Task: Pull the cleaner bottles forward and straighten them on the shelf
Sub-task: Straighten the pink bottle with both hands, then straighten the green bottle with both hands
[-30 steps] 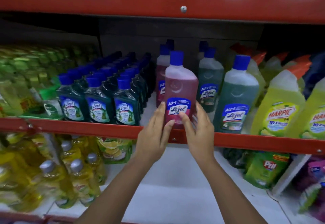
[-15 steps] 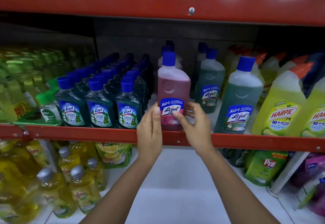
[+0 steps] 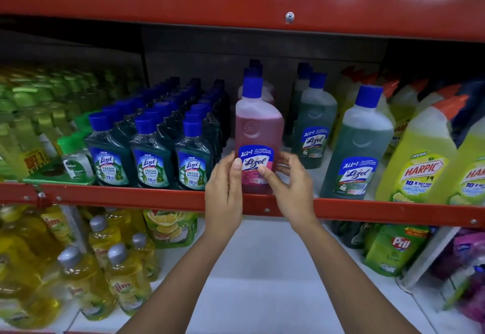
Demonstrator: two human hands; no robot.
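Observation:
A pink Lizol cleaner bottle (image 3: 258, 129) with a blue cap stands upright at the front edge of the red shelf (image 3: 131, 198), label facing me. My left hand (image 3: 224, 192) presses its left side, thumb on the label. On the other side my right hand (image 3: 291, 189) cups the bottle, with its thumb on the label's lower right. Behind it more pink bottles (image 3: 253, 81) line up, mostly hidden. To the right stand two green Lizol bottles: one at the front (image 3: 357, 147), one set further back (image 3: 315, 123).
Small dark Lizol bottles (image 3: 149, 155) fill the shelf left of the pink one. Yellow Harpic bottles (image 3: 422, 158) crowd the right end. A red shelf beam (image 3: 236, 0) runs overhead. Below are yellow dish-liquid bottles (image 3: 105, 268) and green Pril pouches (image 3: 393, 249).
The pink bottle has shifted left and stands straighter at the shelf edge. Both hands stayed on it, with the left thumb now resting on the label.

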